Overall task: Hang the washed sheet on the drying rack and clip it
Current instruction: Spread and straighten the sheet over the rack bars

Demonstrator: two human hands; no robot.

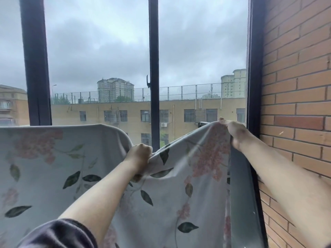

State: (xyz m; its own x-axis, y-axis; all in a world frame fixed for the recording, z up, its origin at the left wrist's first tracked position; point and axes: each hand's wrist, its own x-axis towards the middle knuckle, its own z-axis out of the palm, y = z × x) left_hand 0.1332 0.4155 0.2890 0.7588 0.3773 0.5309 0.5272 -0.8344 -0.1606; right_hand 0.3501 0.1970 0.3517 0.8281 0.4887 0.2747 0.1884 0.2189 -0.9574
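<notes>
Left hand, fisted on the sheet at 7 o'clock, and right hand, pinching it at 3 o'clock, spread it, probably to drape flat.

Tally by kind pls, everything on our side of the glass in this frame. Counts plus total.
Floral sheet: 1
Hands: 2, left hand and right hand, each with a grip on the sheet
Window frame uprights: 3
Window handle: 1
Brick wall: 1
Clips in view: 0
Total: 8
</notes>
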